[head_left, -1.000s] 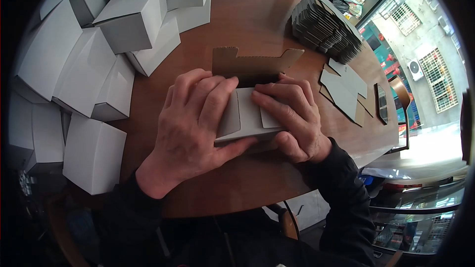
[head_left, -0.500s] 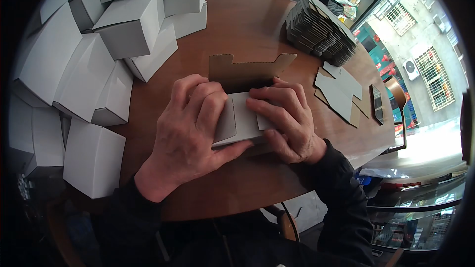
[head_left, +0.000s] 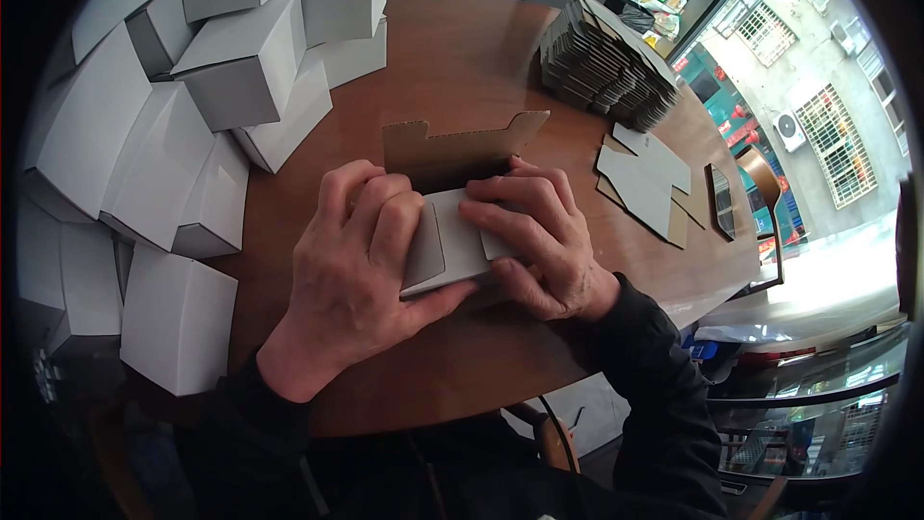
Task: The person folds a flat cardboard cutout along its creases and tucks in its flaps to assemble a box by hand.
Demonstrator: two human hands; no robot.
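Between my two hands is a small white cardboard box point(head_left: 456, 221), with one brown inner flap standing up at its far side. My left hand point(head_left: 351, 265) grips the box's left end, fingers curled over the top and thumb along the near edge. Around the right end my right hand point(head_left: 539, 236) is closed, its fingertips pressing on the white top panels. The lower part of the box and some fingertips are hidden behind the hands.
Finished-looking white boxes point(head_left: 236, 63) are piled along the left of the brown round table point(head_left: 462, 48). A stack of flat cardboard blanks point(head_left: 611, 58) stands at the back right. Nearer lie loose flat blanks point(head_left: 643, 178) and a phone point(head_left: 720, 200).
The whole view has shifted slightly, so the table and piles appear a little lower and further left. Both hands keep the same grip on the box.
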